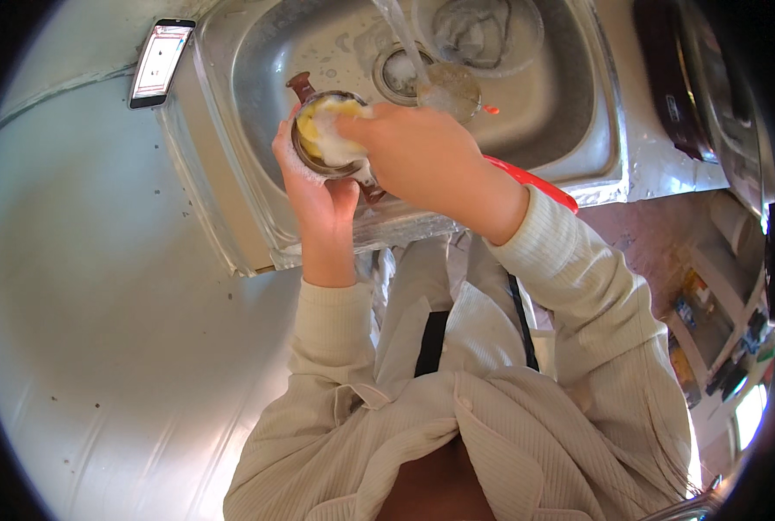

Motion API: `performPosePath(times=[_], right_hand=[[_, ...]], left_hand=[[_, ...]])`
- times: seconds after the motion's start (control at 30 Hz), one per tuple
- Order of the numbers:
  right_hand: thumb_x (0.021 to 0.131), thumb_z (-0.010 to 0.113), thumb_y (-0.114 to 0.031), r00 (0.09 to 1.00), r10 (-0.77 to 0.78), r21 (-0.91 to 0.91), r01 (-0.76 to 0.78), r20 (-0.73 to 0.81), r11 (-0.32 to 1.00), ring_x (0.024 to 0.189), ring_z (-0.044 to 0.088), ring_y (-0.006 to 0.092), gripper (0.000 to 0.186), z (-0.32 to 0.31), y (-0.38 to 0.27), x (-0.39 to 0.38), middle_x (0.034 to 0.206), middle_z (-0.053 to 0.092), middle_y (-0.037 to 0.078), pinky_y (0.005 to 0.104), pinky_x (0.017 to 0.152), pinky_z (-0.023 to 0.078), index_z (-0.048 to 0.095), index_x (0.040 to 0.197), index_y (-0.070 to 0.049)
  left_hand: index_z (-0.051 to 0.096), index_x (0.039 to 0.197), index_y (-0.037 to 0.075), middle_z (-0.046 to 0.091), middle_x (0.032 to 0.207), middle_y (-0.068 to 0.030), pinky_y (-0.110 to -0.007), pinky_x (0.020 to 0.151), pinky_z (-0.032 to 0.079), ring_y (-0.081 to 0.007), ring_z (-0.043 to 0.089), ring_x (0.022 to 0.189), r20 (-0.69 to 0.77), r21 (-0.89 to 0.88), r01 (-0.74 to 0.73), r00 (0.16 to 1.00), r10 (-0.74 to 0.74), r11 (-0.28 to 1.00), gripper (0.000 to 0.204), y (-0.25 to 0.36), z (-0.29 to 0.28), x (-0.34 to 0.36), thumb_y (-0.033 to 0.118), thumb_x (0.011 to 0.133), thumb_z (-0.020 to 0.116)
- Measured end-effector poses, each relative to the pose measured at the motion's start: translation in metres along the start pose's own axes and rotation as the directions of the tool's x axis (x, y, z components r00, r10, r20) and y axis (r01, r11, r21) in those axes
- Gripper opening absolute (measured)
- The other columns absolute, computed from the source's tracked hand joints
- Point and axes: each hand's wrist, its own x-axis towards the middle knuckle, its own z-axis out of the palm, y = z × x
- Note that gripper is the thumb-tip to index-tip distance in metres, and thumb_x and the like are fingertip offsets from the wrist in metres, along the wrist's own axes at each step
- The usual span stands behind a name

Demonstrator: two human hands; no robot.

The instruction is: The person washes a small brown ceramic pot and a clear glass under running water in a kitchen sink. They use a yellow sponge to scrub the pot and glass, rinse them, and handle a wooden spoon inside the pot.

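Observation:
Over the near left part of the sink, my left hand grips a small round metal pot from below and its left side. The pot is tilted, its opening toward me, with a brown handle at its upper left and another brown handle near its lower right. My right hand reaches into the opening with its fingers closed on a yellow sponge. White suds cover much of the sponge and the fingertips. The inside bottom of the pot is hidden.
Water streams into the steel sink by the drain. A clear bowl and a round dish lie there. A red handle crosses the near rim. A phone lies left; a dark appliance stands right.

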Motion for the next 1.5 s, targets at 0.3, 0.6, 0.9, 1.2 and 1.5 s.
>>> performPosePath(times=[0.3, 0.6, 0.9, 1.2, 1.5], right_hand=[[0.069, 0.058, -0.009, 0.991, 0.098, 0.113, -0.108, 0.087, 0.988, 0.073, 0.060, 0.0339, 0.036, -0.017, 0.009, -0.009, 0.075, 0.061, 0.017, 0.0428, 0.061, 0.046, 0.056, 0.105, -0.011], [0.070, 0.053, -0.013, 0.986, 0.145, 0.401, -0.166, 0.083, 0.901, 0.071, 0.056, 0.0399, 0.031, 0.009, 0.021, 0.008, 0.074, 0.060, 0.019, 0.0467, 0.062, 0.045, 0.054, 0.100, -0.007], [0.073, 0.056, -0.010, 0.991, -0.115, -0.187, 0.100, -0.073, 0.977, 0.069, 0.061, 0.0254, 0.031, 0.023, 0.014, 0.000, 0.081, 0.056, 0.010, 0.0382, 0.049, 0.047, 0.056, 0.103, -0.018], [0.074, 0.049, -0.009, 0.843, 0.038, 0.727, -0.485, 0.537, 0.485, 0.043, 0.041, 0.0101, 0.033, 0.039, 0.043, -0.001, 0.061, 0.047, 0.002, 0.0264, 0.037, 0.032, 0.052, 0.107, -0.012], [0.076, 0.045, -0.009, 0.950, -0.044, 0.803, -0.235, 0.309, 0.548, 0.074, 0.055, 0.0155, 0.041, 0.012, 0.040, -0.036, 0.094, 0.059, 0.007, 0.0283, 0.066, 0.044, 0.049, 0.116, -0.006]], left_hand=[[0.048, 0.111, 0.011, 0.056, 0.105, -0.0051, -0.033, 0.081, 0.046, -0.0193, 0.054, 0.098, 0.091, 0.005, -0.053, 0.995, 0.052, 0.999, 0.034, 0.001, 0.000, 0.007, 0.036, 0.088, 0.044], [0.045, 0.116, 0.011, 0.051, 0.101, -0.0038, -0.028, 0.078, 0.045, -0.0139, 0.051, 0.091, 0.232, 0.311, -0.236, 0.958, 0.168, 0.921, 0.033, -0.012, 0.000, 0.003, 0.024, 0.086, 0.053], [0.047, 0.111, 0.008, 0.052, 0.098, -0.0024, -0.024, 0.073, 0.044, -0.0103, 0.050, 0.087, 0.186, 0.149, 0.045, 0.980, -0.073, 0.988, 0.029, 0.008, -0.011, 0.007, 0.018, 0.085, 0.054], [0.050, 0.111, 0.006, 0.055, 0.097, -0.0038, -0.025, 0.075, 0.045, -0.0106, 0.052, 0.086, 0.329, 0.407, -0.123, 0.944, -0.019, 0.905, 0.037, 0.002, -0.023, 0.002, 0.006, 0.076, 0.062], [0.048, 0.113, 0.007, 0.053, 0.102, -0.0052, -0.028, 0.078, 0.046, -0.0141, 0.052, 0.095, 0.166, 0.307, -0.173, 0.978, 0.126, 0.936, 0.038, 0.002, -0.031, 0.003, 0.022, 0.081, 0.059]])
